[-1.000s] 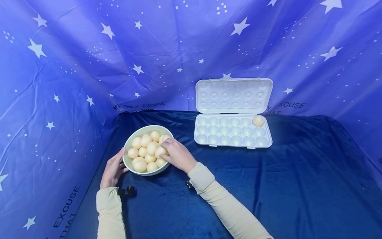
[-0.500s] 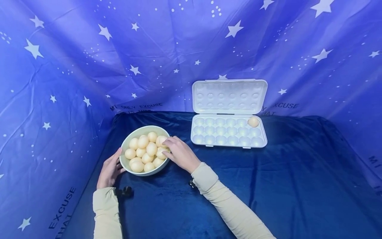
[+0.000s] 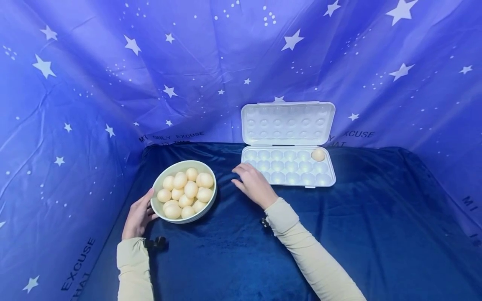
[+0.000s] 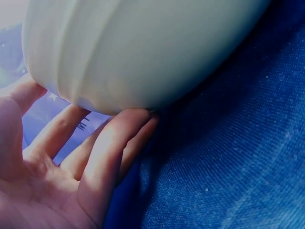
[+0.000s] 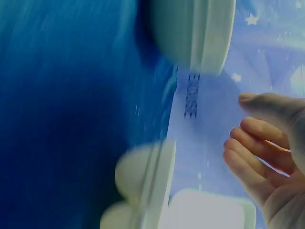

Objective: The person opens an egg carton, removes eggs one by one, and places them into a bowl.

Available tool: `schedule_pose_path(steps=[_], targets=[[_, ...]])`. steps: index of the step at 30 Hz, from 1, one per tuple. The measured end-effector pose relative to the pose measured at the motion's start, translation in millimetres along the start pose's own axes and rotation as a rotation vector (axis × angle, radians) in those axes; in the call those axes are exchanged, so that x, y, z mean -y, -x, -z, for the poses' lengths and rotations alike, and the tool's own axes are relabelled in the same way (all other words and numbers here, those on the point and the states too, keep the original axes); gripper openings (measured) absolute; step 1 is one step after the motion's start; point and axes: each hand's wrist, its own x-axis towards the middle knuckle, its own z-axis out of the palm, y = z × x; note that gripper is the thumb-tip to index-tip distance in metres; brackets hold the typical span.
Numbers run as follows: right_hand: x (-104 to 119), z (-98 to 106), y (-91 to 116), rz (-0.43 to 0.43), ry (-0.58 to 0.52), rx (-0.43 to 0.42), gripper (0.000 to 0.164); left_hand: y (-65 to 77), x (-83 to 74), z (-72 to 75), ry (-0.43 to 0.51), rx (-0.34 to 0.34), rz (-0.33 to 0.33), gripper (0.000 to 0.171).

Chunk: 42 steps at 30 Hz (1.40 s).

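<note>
My left hand (image 3: 137,215) holds a pale bowl (image 3: 211,205) by its left side. In the left wrist view, the thumb is against the bowl's wall (image 4: 143,52) and the fingertips reach under its lower edge. Many cream-coloured eggs (image 3: 191,189) are heaped in the bowl. Between bowl and egg carton, my right hand (image 3: 256,184) hovers with fingers loosely bent and nothing visible in them; it overlaps the front left corner of the white egg carton (image 3: 288,184). The carton's lid (image 3: 288,121) stands up, and one egg (image 3: 318,155) sits in its back right cup.
A dark blue velvety cloth (image 3: 226,259) covers the table. Purple-blue fabric (image 3: 211,50) with white stars hangs behind and along both sides, close behind the carton lid. Small black wrist cameras (image 3: 160,243) sit at the cuffs.
My right hand has left the eggs at the bowl's right rim and moved right, to the carton's front left corner. My left hand stays at the bowl. The view has shifted slightly.
</note>
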Motion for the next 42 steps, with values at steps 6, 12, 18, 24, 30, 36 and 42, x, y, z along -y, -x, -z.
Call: schedule_pose_path(steps=[6, 12, 18, 24, 30, 36, 42], targets=[[-30, 18, 8, -0.047, 0.061, -0.009, 0.025, -0.6, 1.7, 0.8, -0.003, -0.005, -0.004, 0.076], [-60, 40, 21, -0.107, 0.099, 0.008, 0.026, -1.2, 1.1, 0.1, -0.007, -0.002, -0.007, 0.076], [-89, 62, 32, -0.158, 0.151, 0.016, 0.025, -1.5, 1.9, 1.7, -0.003, -0.008, -0.003, 0.077], [-112, 82, 39, -0.207, 0.187, 0.045, 0.025, -2.2, 1.3, 2.4, -0.009, -0.008, 0.003, 0.077], [-136, 94, 43, -0.245, 0.213, 0.080, 0.023, -3.3, 1.0, 0.8, -0.009, -0.014, -0.003, 0.077], [-160, 96, 49, -0.277, 0.251, 0.124, 0.020, -2.7, 2.2, -0.1, -0.012, -0.017, 0.003, 0.076], [-175, 97, 57, -0.336, 0.275, 0.088, 0.014, -3.0, 0.9, 0.6, -0.019, -0.016, -0.002, 0.076]])
